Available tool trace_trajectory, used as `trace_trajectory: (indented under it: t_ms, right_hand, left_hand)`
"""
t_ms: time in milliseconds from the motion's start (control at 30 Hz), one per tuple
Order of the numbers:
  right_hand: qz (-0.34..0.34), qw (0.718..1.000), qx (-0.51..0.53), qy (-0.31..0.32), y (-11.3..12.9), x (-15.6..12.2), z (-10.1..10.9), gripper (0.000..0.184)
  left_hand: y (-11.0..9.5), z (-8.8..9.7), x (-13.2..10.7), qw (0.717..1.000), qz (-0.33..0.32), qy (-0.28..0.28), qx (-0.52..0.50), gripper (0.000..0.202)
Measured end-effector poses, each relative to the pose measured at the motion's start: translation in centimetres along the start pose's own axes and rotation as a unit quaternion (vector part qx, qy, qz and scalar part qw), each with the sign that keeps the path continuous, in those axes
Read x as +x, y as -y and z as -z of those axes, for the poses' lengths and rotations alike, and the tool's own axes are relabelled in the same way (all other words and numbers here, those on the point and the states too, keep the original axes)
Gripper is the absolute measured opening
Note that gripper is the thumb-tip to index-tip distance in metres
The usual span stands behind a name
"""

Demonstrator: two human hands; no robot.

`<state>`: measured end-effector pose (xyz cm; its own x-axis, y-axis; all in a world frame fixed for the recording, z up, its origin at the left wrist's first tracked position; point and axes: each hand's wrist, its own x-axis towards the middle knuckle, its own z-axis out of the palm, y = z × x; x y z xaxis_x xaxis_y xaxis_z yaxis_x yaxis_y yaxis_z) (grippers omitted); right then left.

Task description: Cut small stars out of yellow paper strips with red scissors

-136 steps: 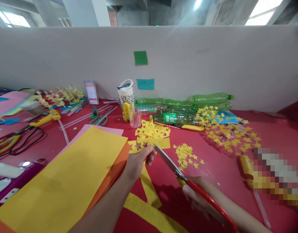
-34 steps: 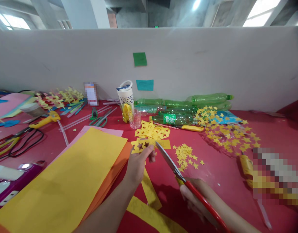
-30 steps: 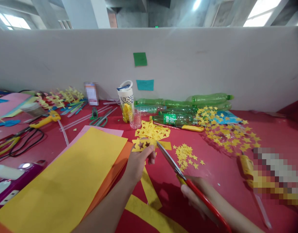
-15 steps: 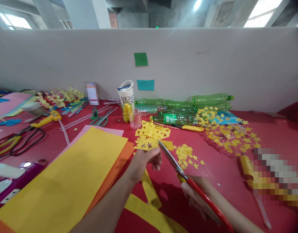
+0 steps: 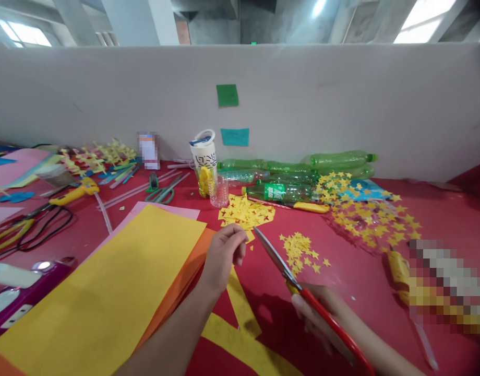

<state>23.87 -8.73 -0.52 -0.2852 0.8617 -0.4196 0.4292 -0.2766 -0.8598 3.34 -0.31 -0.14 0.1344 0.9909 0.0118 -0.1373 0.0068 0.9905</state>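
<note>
My left hand (image 5: 226,253) is closed in a pinch in front of the yellow scrap pile. A bit of yellow paper strip (image 5: 250,236) shows beyond its fingers; the rest is hidden. My right hand (image 5: 316,318) grips red-handled scissors (image 5: 277,256), with the blades pointing up and left, close together and apart from the paper. Yellow scraps with star-shaped holes (image 5: 246,210) lie just beyond my left hand. Small cut yellow stars (image 5: 298,251) are heaped right of the blades. Yellow strips (image 5: 243,308) lie below my left hand.
Yellow sheets (image 5: 107,282) lie over orange and pink ones at left. Green bottles (image 5: 290,190) line the wall behind a utility knife (image 5: 310,208). A white cup (image 5: 203,154) stands at the back. Glue guns (image 5: 78,192) lie on both sides. More stars (image 5: 373,216) spread at right.
My left hand has turned and drawn back slightly left, and the strip with star holes is now mostly out of sight. A small yellow piece appears beside the fingers. The scissors stay nearly still.
</note>
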Motion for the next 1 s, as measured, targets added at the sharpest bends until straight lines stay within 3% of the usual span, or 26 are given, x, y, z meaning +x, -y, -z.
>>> trace_trajectory:
  t_ms: [67, 133, 200, 267, 367, 533, 667, 733, 833, 900, 1000]
  right_hand:
    - [0.009, 1.0, 0.01, -0.011, -0.2, 0.1, 0.0, 0.054]
    - [0.021, 0.999, 0.018, -0.019, -0.3, 0.2, 0.0, 0.055]
    - [0.023, 0.999, 0.028, -0.022, -0.4, 0.3, 0.0, 0.055]
    - [0.022, 0.999, 0.035, -0.025, -0.3, 0.4, 0.0, 0.056]
    - [0.022, 0.999, 0.038, -0.025, -0.2, 0.4, 0.0, 0.056]
    - [0.016, 0.998, 0.043, -0.033, -0.1, 0.4, -0.1, 0.053]
    - [0.029, 0.997, 0.047, -0.052, 0.1, 0.3, -0.1, 0.047]
    - [0.036, 0.997, 0.035, -0.061, 0.3, 0.3, 0.0, 0.042]
    - [0.032, 0.995, 0.009, -0.097, 0.4, 0.5, 0.4, 0.034]
    - [0.029, 0.99, 0.002, -0.135, 0.3, 0.6, 0.7, 0.028]
    - [0.036, 0.988, 0.0, -0.15, 0.1, 0.9, 1.2, 0.026]
  left_hand:
    - [0.2, 0.5, 0.6, 0.995, -0.014, -0.05, 0.084, 0.013]
    - [0.5, 1.1, 1.1, 0.974, -0.037, -0.056, 0.216, 0.007]
    - [1.0, 1.5, 1.4, 0.918, -0.053, -0.039, 0.392, 0.012]
    - [1.6, 1.8, 1.5, 0.865, -0.063, -0.024, 0.497, 0.018]
    - [2.7, 1.9, 1.5, 0.831, -0.067, -0.008, 0.552, 0.018]
    - [3.2, 2.1, 1.6, 0.833, -0.05, 0.009, 0.551, 0.011]
    - [2.1, 1.8, 1.6, 0.842, -0.084, 0.003, 0.533, 0.008]
    - [1.2, 1.3, 1.4, 0.86, -0.109, 0.014, 0.498, 0.007]
    - [-0.2, 0.5, 0.5, 0.929, -0.049, 0.124, 0.346, 0.001]
    - [-0.9, -0.1, -0.2, 0.939, -0.001, 0.206, 0.277, 0.003]
    - [-1.3, -0.8, -0.9, 0.934, 0.044, 0.279, 0.217, 0.005]
